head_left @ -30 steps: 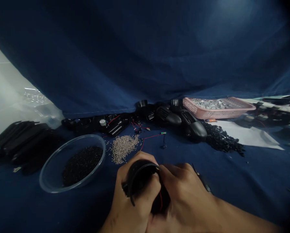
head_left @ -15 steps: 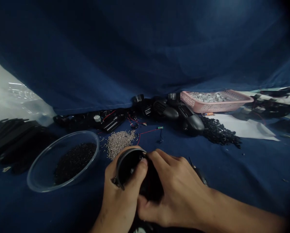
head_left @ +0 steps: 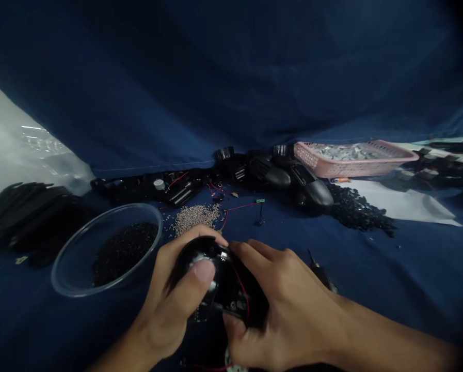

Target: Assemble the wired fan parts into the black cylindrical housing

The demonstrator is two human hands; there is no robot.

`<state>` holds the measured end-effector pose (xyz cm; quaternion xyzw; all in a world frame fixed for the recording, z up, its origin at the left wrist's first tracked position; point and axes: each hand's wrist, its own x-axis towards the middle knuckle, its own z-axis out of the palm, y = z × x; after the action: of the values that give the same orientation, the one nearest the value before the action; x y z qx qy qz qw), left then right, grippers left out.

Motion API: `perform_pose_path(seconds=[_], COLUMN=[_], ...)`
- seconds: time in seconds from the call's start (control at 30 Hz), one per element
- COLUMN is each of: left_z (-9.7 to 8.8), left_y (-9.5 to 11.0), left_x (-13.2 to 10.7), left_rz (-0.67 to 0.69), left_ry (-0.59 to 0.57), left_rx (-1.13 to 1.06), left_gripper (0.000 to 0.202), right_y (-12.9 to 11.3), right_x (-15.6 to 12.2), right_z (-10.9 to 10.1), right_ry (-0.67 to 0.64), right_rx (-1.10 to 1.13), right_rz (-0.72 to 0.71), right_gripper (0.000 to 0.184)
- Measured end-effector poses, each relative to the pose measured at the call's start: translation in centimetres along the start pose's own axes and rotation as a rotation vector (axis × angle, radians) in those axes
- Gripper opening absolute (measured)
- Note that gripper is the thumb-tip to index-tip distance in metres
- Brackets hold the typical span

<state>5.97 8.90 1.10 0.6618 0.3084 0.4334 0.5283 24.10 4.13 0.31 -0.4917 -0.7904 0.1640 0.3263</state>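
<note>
Both my hands hold a black plastic housing (head_left: pixel 227 281) low in the middle of the view. My left hand (head_left: pixel 177 294) wraps round its left side, thumb pressed on the glossy rounded part. Around the right side curl the fingers of my right hand (head_left: pixel 281 299), its thumb at the near edge. A red wire (head_left: pixel 241 284) runs inside the open housing, by what look like screw posts. Below the hands a pale round part (head_left: pixel 233 361) with a red wire is partly hidden. Just beyond lies a heap of small silvery screws (head_left: pixel 196 218).
A clear bowl (head_left: pixel 57 274) of tiny black pieces stands left, beside stacked black parts (head_left: pixel 30 222). Black housings (head_left: pixel 308 191) lie at the back, near a pink basket (head_left: pixel 355 168). A pile of black pieces (head_left: pixel 363 209) and a dark pointed tool (head_left: pixel 322 274) are right.
The housing has turned in my hands, so its glossy rounded part and the red wire inside now show. My left thumb has moved left, from inside the rim onto that rounded part.
</note>
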Motion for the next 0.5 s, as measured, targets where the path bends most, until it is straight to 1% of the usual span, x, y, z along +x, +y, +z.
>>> perform_pose_path(seconds=[0.1,0.2,0.33,0.4,0.47,0.5], left_z=[-0.2,-0.1,-0.1,-0.2,-0.2,0.0], left_y=[0.5,0.6,0.1,-0.3,-0.5,-0.4], left_x=[-0.3,-1.1,-2.3,-2.8,-3.1,-3.1], left_rz=[0.001,0.021,0.096,0.114,0.108,0.100], left_ry=[0.020,0.042,0.142,0.163,0.178,0.207], left_rx=[0.079,0.139,0.252,0.298,0.332,0.342], left_gripper=[0.032,0.030,0.028,0.028,0.028,0.028], right_y=[0.0,0.1,0.3,0.5,0.8,0.8], right_x=[-0.2,-0.2,-0.3,-0.5,-0.7,-0.8], right_z=[0.1,0.1,0.1,0.2,0.3,0.4], right_ry=[-0.036,-0.055,-0.022,0.025,0.057,0.069], right_rx=[0.018,0.022,-0.073,-0.108,-0.092,-0.074], right_rz=[0.012,0.028,-0.070,-0.136,-0.186,-0.201], right_gripper=[0.041,0.048,0.054,0.052,0.048,0.046])
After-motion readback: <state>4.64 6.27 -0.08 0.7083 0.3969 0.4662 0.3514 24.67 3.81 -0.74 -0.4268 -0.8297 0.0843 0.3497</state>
